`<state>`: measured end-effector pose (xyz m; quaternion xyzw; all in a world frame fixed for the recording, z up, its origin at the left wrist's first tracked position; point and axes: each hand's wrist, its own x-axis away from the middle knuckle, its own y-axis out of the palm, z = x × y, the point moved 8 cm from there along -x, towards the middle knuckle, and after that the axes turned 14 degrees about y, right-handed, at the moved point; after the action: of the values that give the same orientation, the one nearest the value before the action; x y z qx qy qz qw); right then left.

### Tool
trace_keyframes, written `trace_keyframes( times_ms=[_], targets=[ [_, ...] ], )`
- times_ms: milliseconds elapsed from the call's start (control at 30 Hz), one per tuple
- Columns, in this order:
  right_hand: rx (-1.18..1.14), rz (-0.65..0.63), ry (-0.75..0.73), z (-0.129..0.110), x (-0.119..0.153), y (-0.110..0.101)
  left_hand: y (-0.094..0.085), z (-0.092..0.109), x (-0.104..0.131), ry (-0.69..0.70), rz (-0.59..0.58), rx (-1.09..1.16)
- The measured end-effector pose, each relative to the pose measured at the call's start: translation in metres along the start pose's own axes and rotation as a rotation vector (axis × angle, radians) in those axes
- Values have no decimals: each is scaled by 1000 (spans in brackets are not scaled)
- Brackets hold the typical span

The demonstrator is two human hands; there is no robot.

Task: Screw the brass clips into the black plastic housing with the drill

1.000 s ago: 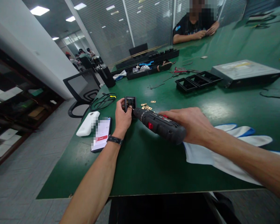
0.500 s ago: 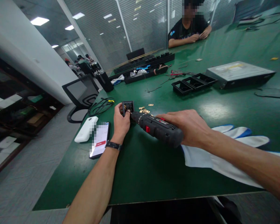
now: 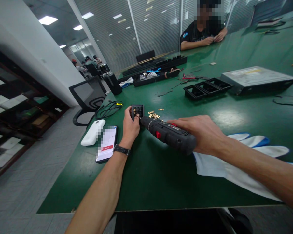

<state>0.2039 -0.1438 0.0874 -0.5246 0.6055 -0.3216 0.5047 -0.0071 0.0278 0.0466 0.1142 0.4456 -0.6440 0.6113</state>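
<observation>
My left hand (image 3: 131, 127) grips a small square black plastic housing (image 3: 137, 110), its open side with inner parts turned toward me. In my right hand (image 3: 200, 132) is a black cordless drill (image 3: 169, 131) with red buttons, lying nearly level and pointing left. The chuck end reaches the lower edge of the housing beside my left thumb; whether the bit touches a screw is too small to tell. Several small brass plates (image 3: 154, 115) lie loose on the green table just behind the drill's front end.
White-and-blue work gloves (image 3: 213, 165) lie under my right forearm. A phone (image 3: 107, 143) and a white power bank (image 3: 93, 132) are at left, near a coiled black cable (image 3: 107, 110). Behind stand a black three-part tray (image 3: 207, 88) and a flat metal box (image 3: 258, 78). A person (image 3: 202, 32) sits opposite.
The whole view has shifted slightly, so everything appears a little further right. Both hands keep their hold, and the drill stays against the housing in much the same pose.
</observation>
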Motion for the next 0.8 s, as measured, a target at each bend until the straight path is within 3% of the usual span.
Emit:
trace_keyframes(
  times_ms=[800],
  targets=[
    [-30, -10, -15, -1, 1, 0, 3, -1, 1, 26, -31, 51]
  ],
)
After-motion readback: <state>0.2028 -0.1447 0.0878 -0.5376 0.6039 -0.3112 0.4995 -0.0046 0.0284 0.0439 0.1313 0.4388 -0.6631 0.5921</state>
